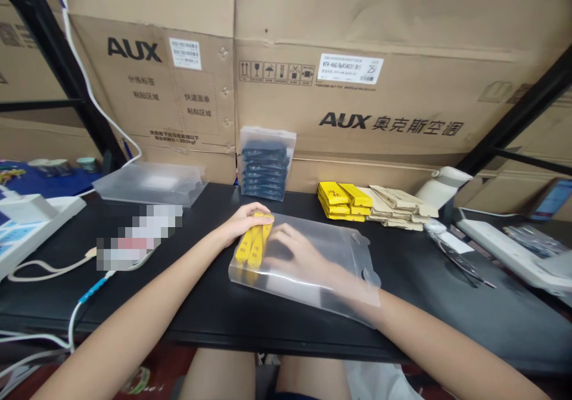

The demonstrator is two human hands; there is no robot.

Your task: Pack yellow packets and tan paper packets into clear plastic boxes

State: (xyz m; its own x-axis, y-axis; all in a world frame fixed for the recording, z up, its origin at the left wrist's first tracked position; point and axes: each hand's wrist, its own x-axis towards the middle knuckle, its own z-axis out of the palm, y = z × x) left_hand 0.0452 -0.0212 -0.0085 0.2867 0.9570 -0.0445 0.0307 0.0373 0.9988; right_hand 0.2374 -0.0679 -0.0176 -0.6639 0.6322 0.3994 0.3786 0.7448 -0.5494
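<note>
A clear plastic box [322, 230] lies on its side on the black table, its flapped end to the right. Yellow packets [255, 246] stand side by side inside its left end. My left hand [245, 221] is closed around the far left corner of the box, fingers over the edge by the packets. Through the open right end, my right hand [299, 254] reaches inside. Its fingers are bent and apart, just right of the packets, with nothing visible in them. The frosted plastic blurs this hand.
Behind stands a clear box of dark packets [264, 167]. Stacked yellow packets [344, 200] and beige packets [393, 206] lie at the back right, beside a white bottle [442, 188]. Another clear box [149, 182], power strips [42, 227] and cables [92, 290] are at left. Cardboard cartons [286, 99] wall the back.
</note>
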